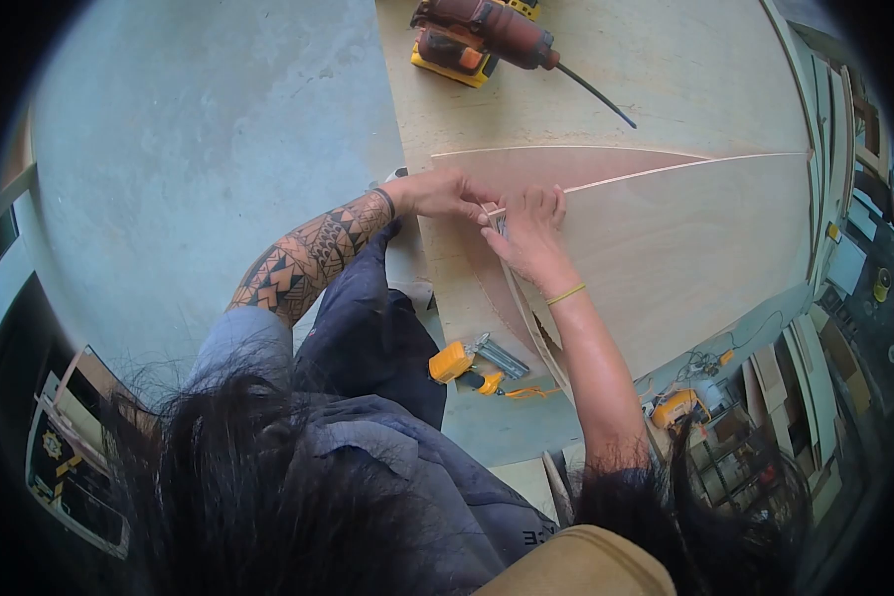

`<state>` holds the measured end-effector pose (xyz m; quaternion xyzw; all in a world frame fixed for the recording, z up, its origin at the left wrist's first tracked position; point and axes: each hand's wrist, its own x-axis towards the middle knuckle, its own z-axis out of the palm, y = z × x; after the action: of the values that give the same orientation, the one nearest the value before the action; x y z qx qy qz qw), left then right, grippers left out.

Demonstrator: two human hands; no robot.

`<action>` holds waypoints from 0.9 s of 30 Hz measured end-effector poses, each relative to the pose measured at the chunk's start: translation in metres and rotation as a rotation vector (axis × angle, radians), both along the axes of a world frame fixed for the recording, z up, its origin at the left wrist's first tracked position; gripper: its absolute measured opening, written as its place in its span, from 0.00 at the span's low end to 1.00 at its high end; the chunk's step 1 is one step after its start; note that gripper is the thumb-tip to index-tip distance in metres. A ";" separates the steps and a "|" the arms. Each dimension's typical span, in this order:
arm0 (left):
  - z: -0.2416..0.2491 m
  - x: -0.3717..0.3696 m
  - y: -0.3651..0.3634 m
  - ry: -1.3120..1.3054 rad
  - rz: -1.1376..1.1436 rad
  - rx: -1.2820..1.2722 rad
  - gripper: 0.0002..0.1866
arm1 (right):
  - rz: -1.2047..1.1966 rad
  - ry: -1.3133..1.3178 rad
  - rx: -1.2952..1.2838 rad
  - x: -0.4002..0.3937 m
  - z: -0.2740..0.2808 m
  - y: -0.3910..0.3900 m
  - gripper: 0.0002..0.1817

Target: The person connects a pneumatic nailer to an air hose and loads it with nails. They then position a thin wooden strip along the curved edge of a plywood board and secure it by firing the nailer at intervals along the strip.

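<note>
A large thin plywood panel [685,238] lies raised over another plywood sheet [472,263], its near-left corner between my hands. My left hand [447,194] is closed at that corner, thumb and fingertips pinching the edge. My right hand [534,238] grips the same panel just to the right, its fingers over the top edge and its thumb by the corner. A narrow wooden strip along the panel's side runs from the corner down past my right forearm. What lies under my fingertips is hidden.
A red-brown and yellow cordless drill [497,35] with a long bit lies on the worktop at the top. A yellow nail gun [472,363] rests near the lower edge. Another yellow power tool [677,407] sits lower right, near stacked boards [800,387] along the right side.
</note>
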<state>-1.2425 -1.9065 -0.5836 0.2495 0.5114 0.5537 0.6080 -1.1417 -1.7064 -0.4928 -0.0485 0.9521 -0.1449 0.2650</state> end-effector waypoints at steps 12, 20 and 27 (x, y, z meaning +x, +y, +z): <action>-0.005 -0.006 0.005 0.097 -0.137 0.064 0.27 | -0.022 -0.057 -0.004 -0.003 0.008 -0.004 0.30; 0.001 -0.009 0.005 0.016 -0.124 0.010 0.28 | -0.038 -0.025 0.051 -0.006 0.005 -0.011 0.27; -0.002 -0.006 0.004 0.093 -0.134 0.019 0.28 | -0.049 -0.028 0.028 -0.005 0.004 -0.011 0.27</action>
<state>-1.2487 -1.9023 -0.5858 0.3144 0.5161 0.5042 0.6169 -1.1471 -1.7170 -0.4887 -0.0196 0.9511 -0.1388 0.2753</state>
